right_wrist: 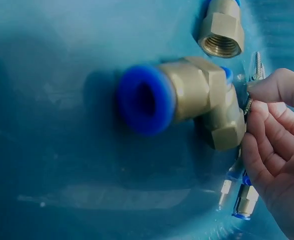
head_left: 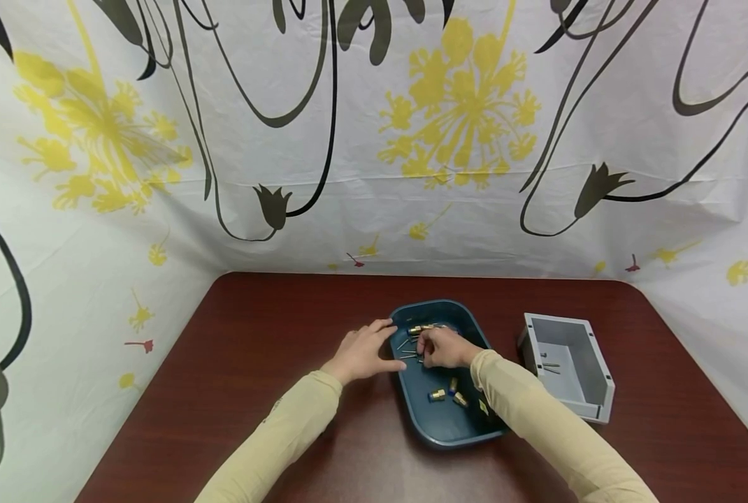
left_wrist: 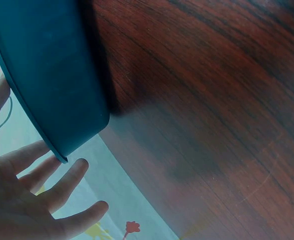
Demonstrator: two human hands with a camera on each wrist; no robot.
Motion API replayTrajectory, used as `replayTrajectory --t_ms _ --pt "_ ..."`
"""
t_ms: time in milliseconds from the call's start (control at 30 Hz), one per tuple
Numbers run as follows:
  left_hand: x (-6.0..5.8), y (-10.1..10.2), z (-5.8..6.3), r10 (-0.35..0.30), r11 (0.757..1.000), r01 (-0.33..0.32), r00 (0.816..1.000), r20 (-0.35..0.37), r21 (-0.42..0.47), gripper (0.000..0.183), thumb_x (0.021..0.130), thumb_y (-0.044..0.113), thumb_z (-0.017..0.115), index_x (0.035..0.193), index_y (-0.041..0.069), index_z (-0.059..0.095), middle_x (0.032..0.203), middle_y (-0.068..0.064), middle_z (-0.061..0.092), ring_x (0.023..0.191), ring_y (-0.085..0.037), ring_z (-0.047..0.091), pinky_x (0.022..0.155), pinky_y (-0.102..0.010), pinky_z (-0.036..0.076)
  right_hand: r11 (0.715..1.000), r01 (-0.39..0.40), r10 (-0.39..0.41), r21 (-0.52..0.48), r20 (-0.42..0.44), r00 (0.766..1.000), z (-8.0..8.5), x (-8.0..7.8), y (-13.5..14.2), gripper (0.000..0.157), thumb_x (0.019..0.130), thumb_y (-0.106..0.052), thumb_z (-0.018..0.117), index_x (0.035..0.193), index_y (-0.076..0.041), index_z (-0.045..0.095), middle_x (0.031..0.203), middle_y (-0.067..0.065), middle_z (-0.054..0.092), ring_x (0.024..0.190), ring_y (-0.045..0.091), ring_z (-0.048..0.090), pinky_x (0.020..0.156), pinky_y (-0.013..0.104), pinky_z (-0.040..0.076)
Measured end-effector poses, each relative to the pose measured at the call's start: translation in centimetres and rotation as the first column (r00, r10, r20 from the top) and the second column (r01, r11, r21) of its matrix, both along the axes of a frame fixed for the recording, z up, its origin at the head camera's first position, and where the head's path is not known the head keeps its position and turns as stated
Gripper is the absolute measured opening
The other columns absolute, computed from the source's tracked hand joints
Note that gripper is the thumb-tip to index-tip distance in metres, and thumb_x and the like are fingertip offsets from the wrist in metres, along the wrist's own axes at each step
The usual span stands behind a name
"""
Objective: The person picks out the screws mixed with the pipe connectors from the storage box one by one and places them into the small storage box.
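Observation:
A dark blue-green tray (head_left: 440, 426) lies on the table. My left hand (head_left: 363, 351) rests at its left rim, fingers spread; in the left wrist view the fingertips (left_wrist: 79, 167) reach round the tray's edge. My right hand (head_left: 444, 347) is inside the tray, thumb and forefinger pinching a small threaded screw (right_wrist: 248, 106), mostly hidden by the fingers. Loose screws (head_left: 407, 353) lie beside that hand. Brass fittings with blue collars (head_left: 437, 395) sit in the tray's near half, and more fittings (head_left: 419, 329) lie at its far end.
To the right of the tray stands a grey box (head_left: 600, 370) with a few screws (head_left: 551, 368) inside. The brown wooden table (head_left: 286, 335) backs onto a white patterned cloth (head_left: 361, 161). My right forearm crosses the tray's right rim.

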State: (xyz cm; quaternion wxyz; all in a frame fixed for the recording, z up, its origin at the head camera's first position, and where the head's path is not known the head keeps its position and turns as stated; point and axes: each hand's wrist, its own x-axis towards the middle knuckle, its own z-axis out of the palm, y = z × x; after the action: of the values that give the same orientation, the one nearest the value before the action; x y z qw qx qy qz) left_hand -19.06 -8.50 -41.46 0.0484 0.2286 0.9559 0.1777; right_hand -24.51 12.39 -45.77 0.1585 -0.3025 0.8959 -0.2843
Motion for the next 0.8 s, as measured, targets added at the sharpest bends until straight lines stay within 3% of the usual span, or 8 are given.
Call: replayTrajectory --t_ms 800 --pt "-0.05 0.06 -0.17 0.007 1.0 -0.007 1.0 0.001 0.002 0.072 0.075 0.053 0.061 0.132 0.012 0.043 0.136 -0.003 0.035 0.114 -0.023 0.04 0.091 -0.045 0.031 1.0 -0.005 0.005 0.005 -0.005 1.0 0.23 0.16 0.38 0.015 0.069 -0.001 0.066 0.079 -0.008 0.057 0.067 -0.005 0.054 0.059 0.01 0.05 0.056 0.027 0.042"
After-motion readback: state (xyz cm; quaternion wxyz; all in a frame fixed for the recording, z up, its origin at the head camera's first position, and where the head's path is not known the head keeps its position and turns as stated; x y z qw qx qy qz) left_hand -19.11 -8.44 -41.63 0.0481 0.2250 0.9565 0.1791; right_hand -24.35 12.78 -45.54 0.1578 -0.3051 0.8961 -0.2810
